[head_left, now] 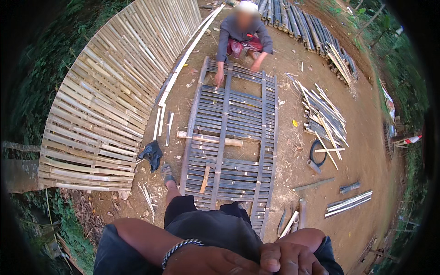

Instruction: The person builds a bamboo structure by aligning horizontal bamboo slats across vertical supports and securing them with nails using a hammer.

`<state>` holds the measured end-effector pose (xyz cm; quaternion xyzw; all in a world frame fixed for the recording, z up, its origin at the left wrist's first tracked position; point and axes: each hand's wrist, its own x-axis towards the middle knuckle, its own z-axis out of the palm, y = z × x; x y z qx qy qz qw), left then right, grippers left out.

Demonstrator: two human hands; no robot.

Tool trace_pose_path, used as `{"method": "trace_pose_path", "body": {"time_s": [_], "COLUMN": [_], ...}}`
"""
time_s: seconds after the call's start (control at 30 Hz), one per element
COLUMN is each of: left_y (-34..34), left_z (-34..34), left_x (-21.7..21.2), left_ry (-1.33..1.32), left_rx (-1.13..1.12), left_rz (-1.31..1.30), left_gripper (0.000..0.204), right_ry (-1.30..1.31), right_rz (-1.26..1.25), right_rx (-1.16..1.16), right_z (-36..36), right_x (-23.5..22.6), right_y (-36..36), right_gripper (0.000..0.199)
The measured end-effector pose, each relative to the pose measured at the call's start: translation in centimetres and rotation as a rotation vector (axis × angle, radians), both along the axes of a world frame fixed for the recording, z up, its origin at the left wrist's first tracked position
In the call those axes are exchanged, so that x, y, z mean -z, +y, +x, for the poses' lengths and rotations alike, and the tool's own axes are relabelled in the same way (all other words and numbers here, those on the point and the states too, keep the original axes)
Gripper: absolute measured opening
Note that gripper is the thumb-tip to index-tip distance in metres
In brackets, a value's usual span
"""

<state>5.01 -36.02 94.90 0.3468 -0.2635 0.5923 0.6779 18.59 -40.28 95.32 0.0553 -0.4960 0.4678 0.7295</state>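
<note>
Close to my body at the lower edge are my left hand [214, 260], below a braided bracelet [182, 247], and my right hand [293, 259]. The right fingers are curled beside the left hand; whatever they may hold is hidden. My left fingers are mostly out of sight. In front of my feet a dark slatted bamboo panel [243, 107] lies on the ground. Across it rests a bamboo pole [215, 139], and nearer me a short bamboo piece [205, 178]. A person [244, 34] squats at its far end, one hand [219, 79] on the slats.
A pale slatted bamboo panel [94, 114] curves along the left. Near my foot lies a black plastic bag [152, 155]. On the right are loose bamboo strips [326, 114], a dark coil [314, 156] and split pieces [348, 204]. Bamboo poles [298, 23] are stacked far back.
</note>
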Motion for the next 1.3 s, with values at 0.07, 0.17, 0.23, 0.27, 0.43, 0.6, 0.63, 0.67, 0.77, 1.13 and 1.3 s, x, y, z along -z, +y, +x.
{"method": "trace_pose_path", "body": {"time_s": [0.07, 0.17, 0.23, 0.27, 0.43, 0.6, 0.63, 0.67, 0.77, 1.13, 1.3], "left_y": [0.8, 3.1, 4.9, 5.8, 9.4, 7.2, 7.5, 4.8, -2.9, 12.2, 28.3], "left_z": [1.1, -0.5, -1.1, -1.1, -4.2, -13.3, -14.3, -17.5, -22.1, -15.6, -10.0], "left_x": [0.4, 0.5, 2.5, 3.7, 10.1, 29.4, 30.2, 34.1, 42.3, 73.1, 88.1], "left_ry": [-0.05, 0.147, 0.217, 0.244, 0.77, 2.157, 2.537, 2.593, 2.636, 2.533, 2.544], "left_rx": [0.097, 0.279, 0.376, 0.418, 0.595, 0.008, 0.497, 0.567, 0.628, 0.107, -0.69], "left_rz": [0.071, 0.247, 0.468, 0.578, 0.312, -0.05, 0.032, 0.025, -0.084, -0.168, 0.434], "left_gripper": [0.057, 0.076, 0.09, 0.097, 0.085, 0.067, 0.087, 0.095, 0.107, 0.057, 0.076], "right_ry": [-0.156, -0.25, -0.42, -0.512, -0.568, -0.996, -1.133, -1.244, -1.413, -2.104, -1.851], "right_rz": [-0.055, -0.098, 0.024, 0.072, -0.652, -1.734, -1.815, -1.855, -1.961, -1.244, -1.36], "right_rx": [0.007, 0.03, -0.051, -0.087, 0.011, 0.497, 0.423, 0.299, -0.044, 0.034, 0.66], "right_z": [1.2, 1.7, 3.6, 4.7, 7.6, 11.0, 12.9, 12.9, 11.9, 12.5, 16.0], "right_x": [-1.4, -0.9, 0.4, 1.0, 9.8, 28.7, 33.7, 36.9, 44.7, 77.8, 89.3], "right_y": [-1.2, -0.5, -0.7, -0.8, -0.5, -4.1, -8.6, -11.4, -18.6, -7.7, 12.7], "right_gripper": [0.027, 0.023, 0.035, 0.041, 0.028, 0.054, 0.053, 0.051, 0.051, 0.032, 0.053]}}
